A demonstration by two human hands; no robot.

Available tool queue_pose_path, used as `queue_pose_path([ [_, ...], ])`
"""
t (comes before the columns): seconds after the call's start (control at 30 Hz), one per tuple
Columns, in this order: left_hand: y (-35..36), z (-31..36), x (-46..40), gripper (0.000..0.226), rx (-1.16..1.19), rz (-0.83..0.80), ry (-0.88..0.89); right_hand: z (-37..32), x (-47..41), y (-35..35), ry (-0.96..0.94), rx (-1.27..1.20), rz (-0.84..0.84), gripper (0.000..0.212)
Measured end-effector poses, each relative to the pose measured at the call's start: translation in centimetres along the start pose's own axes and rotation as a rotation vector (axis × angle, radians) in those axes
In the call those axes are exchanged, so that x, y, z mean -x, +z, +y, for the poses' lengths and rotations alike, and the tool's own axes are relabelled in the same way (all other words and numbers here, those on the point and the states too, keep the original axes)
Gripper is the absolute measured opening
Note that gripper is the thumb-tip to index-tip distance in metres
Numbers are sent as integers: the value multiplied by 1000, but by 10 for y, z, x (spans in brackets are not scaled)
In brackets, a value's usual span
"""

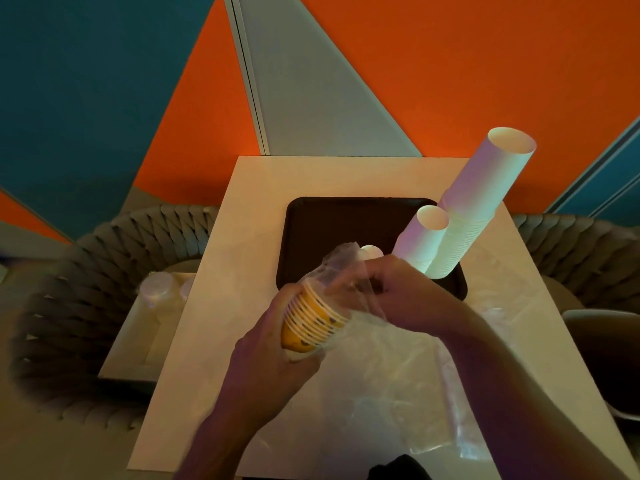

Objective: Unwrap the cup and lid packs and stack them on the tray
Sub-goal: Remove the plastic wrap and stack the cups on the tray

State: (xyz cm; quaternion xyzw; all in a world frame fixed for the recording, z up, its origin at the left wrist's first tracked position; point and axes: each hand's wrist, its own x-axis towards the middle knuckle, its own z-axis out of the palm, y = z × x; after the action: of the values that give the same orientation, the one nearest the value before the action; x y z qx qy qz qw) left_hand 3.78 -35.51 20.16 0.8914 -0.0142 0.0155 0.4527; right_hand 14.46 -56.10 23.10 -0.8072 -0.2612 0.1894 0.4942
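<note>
Yellow cups (313, 318) in left grip (277, 344), right grip (398, 292) pinching wrap (341, 271)

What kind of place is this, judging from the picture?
Probably a café or fast-food dining area: tall stacks of white paper cups stand on a dark serving tray on a small table, with woven chairs and bright orange-and-teal walls.

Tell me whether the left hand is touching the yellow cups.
Touching. The head view shows the left hand wrapped round the base of the yellow cups, fingers against the stack, while the right hand pulls the plastic wrap.
</note>
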Motion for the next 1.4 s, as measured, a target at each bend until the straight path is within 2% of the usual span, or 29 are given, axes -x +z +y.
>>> queue_pose_path([
  [0.2, 7, 3, 1, 88, -20, -1, -16, -4, 4, 0, -25, -61, -64, 18],
  [0.3, 7, 4, 3, 86, -29, -20, -36, -9, 7, -1, 31, -182, -118, 16],
  [0.37, 7, 5, 3, 87, -35, -35, -31, -12, 8, 2, 63, -175, -146, 17],
  [0.47, 5, 6, 3, 89, -32, -30, -11, -13, 8, 5, 85, -137, -73, 20],
  [0.57, 2, 3, 3, 93, -23, -14, -32, -14, 11, 0, 92, -259, 4, 38],
  [0.67, -3, 0, 1, 87, -34, -19, -30, -13, 14, -3, 128, -360, 47, 53],
  [0.83, -13, -11, 0, 76, -4, 22, -55, -6, 15, -5, 129, -489, 181, 60],
  [0.9, -18, -16, 0, 74, 28, 38, -66, -6, 15, -5, 138, -495, 181, 60],
  [1.1, -32, -16, 0, 64, 107, 74, -80, -10, 13, 8, 160, -248, 100, 61],
  [1.27, -34, -24, 4, 73, 70, 49, -66, -15, 2, 23, 162, 106, 123, 59],
  [1.4, -38, -29, 5, 79, 96, 48, -72, -13, -5, 34, 136, 226, 95, 58],
])
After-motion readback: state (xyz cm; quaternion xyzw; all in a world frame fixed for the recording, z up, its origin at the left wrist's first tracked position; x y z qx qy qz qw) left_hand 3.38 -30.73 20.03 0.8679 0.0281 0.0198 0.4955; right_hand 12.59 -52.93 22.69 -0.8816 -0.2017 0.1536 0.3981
